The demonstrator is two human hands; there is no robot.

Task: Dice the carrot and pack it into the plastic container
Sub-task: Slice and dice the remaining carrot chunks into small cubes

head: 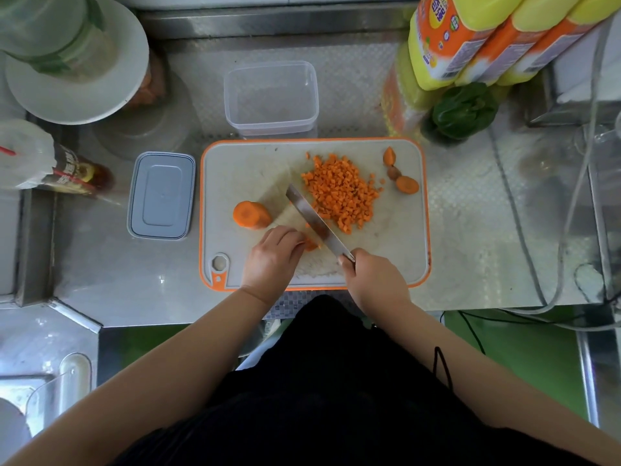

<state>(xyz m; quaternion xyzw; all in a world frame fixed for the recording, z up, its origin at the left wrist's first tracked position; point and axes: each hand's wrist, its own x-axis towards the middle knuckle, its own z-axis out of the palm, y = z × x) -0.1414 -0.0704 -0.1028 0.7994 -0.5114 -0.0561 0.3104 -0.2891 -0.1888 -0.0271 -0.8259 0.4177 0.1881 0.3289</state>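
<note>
A white cutting board (242, 163) with an orange rim lies in front of me. A heap of diced carrot (341, 191) covers its right middle. A thick carrot chunk (251, 215) lies at the left, and carrot end scraps (405, 183) sit at the far right. My left hand (274, 255) presses down a small carrot piece (311, 245), mostly hidden under the fingers. My right hand (373, 280) grips the knife (316, 223), whose blade rests right beside that piece. The clear plastic container (271, 97) stands empty behind the board, and its grey lid (161, 195) lies left of the board.
Yellow and orange bottles (477, 38) and a green vegetable (462, 111) stand at the back right. A white plate (77, 68) and a sauce bottle (77, 173) are at the left. Cables (524, 230) run across the steel counter to the right.
</note>
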